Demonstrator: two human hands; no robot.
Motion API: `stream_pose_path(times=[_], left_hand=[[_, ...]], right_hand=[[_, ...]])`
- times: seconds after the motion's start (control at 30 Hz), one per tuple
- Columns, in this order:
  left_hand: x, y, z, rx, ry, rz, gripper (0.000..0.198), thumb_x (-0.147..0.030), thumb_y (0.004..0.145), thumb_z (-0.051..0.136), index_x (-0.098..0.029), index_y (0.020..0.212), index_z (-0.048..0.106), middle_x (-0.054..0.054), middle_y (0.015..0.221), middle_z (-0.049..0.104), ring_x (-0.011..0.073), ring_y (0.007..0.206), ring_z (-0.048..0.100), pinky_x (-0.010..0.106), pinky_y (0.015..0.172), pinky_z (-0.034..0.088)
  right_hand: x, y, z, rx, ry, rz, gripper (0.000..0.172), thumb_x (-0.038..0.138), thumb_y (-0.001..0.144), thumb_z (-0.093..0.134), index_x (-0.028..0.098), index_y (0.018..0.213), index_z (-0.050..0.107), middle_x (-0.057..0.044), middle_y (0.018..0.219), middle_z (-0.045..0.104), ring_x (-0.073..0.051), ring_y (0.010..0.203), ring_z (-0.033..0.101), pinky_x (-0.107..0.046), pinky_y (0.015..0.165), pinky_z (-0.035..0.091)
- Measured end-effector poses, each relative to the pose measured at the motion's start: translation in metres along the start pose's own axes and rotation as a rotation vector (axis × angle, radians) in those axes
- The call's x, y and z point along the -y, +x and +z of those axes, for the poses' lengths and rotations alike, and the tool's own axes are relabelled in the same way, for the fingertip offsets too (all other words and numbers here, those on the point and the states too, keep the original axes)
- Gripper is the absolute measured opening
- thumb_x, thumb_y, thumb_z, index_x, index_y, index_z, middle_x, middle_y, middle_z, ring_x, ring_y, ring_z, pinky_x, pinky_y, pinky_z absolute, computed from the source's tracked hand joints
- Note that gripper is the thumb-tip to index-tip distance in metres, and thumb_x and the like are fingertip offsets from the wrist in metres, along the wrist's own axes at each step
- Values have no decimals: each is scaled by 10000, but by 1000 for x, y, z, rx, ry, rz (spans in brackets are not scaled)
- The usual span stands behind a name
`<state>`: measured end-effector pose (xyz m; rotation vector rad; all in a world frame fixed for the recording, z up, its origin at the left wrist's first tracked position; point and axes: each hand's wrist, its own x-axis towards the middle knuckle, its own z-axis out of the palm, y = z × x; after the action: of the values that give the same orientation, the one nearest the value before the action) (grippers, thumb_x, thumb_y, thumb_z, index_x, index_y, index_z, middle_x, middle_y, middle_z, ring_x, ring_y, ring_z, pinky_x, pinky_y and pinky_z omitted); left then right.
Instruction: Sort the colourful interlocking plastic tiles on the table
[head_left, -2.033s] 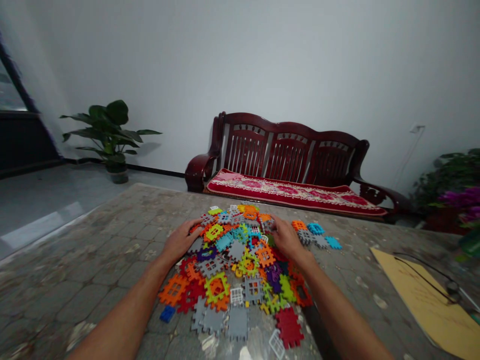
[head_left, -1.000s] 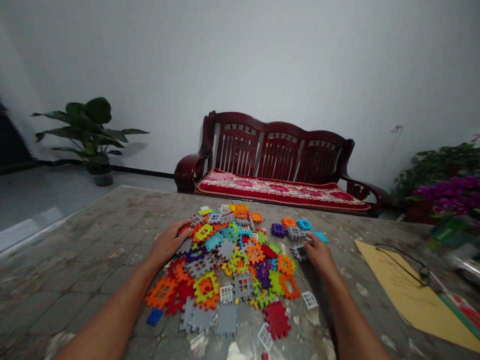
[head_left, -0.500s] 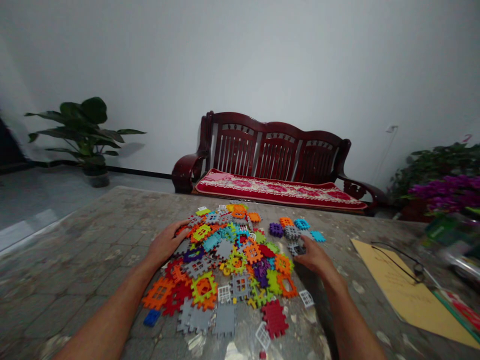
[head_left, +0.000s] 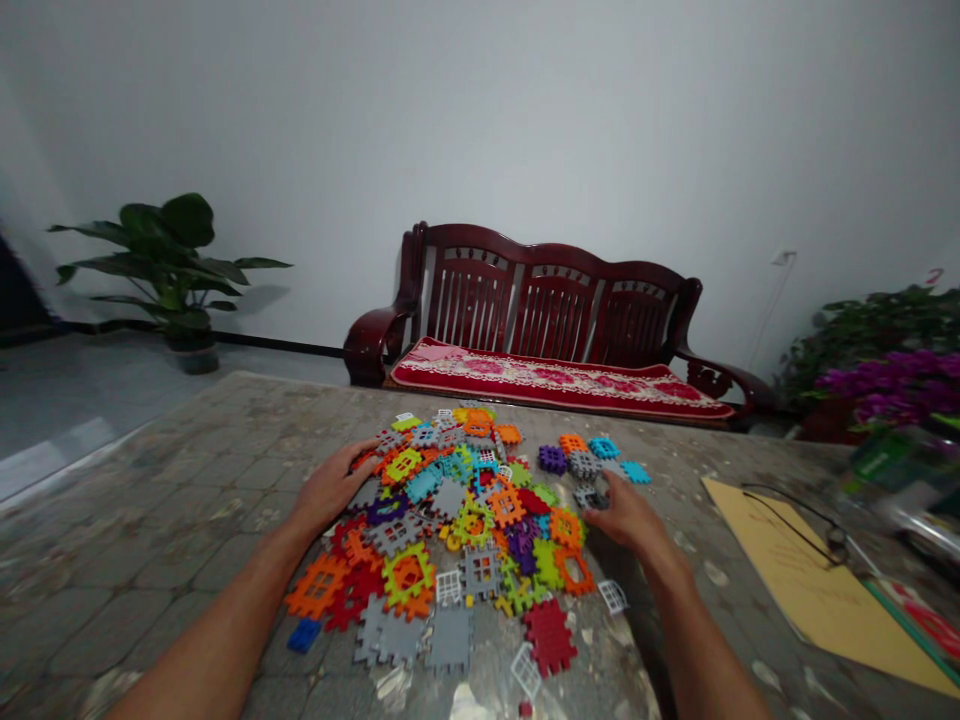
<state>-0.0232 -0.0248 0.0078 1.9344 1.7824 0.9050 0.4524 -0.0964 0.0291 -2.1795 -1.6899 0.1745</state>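
Note:
A heap of interlocking plastic building blocks (head_left: pixel 450 500) in many colours lies on the table. My left hand (head_left: pixel 334 490) rests at the heap's left edge, open, its fingers apart and touching the pieces there. To the right of the heap, my right hand (head_left: pixel 630 515) is beside a grey block (head_left: pixel 585 497), with thumb and index finger parted around its near side. Fingertip contact with that block cannot be made out. Just beyond it sit another grey block (head_left: pixel 585 464), a purple block (head_left: pixel 553 459), an orange block (head_left: pixel 572 443) and a light-blue block (head_left: pixel 604 448).
Small white window frames (head_left: pixel 613 597) and a dark red block (head_left: pixel 550 637) lie at the near side. A yellow envelope (head_left: pixel 817 580) with dark-framed glasses (head_left: pixel 834 540) on it is at the right. A wooden bench (head_left: pixel 555 300) stands behind the table (head_left: pixel 187 480).
My right hand has shifted very slightly, and its thumb and finger show a little differently beside the grey block. My left hand and the heap look the same.

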Motion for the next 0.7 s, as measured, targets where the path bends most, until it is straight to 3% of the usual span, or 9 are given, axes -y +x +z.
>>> stream_pose_path(times=[0.13,0.27,0.4,0.7], left_hand=[[1,0,1,-1,-4,3,617,-592,841,401,-205,1268,620,84,1325,629,289,1199,579,426,1059,415],[2,0,2,6,0,0,610,-585,854,387,-206,1276,610,86,1331,621,283,1198,578,424,1059,412],[2,1,2,-2,3,14,606,-584,854,391,-205,1273,612,82,1313,631,275,1193,581,409,1053,419],[0,0,1,5,-4,4,617,-586,849,392,-197,1278,606,92,1321,624,283,1186,580,421,1047,421]], right_hand=[[10,-6,-1,-1,-159,33,657,274,713,624,191,1352,495,-143,1226,659,-276,1077,629,-329,841,462],[17,-7,-6,10,-168,51,591,316,774,578,180,1341,486,-148,1164,683,-272,999,663,-330,786,467],[21,-10,-9,5,-189,68,631,394,793,593,191,1370,442,-148,1164,679,-279,1031,652,-334,787,465],[33,-14,-7,11,-293,66,556,322,810,545,134,1324,449,-201,1162,656,-301,1058,632,-351,812,458]])
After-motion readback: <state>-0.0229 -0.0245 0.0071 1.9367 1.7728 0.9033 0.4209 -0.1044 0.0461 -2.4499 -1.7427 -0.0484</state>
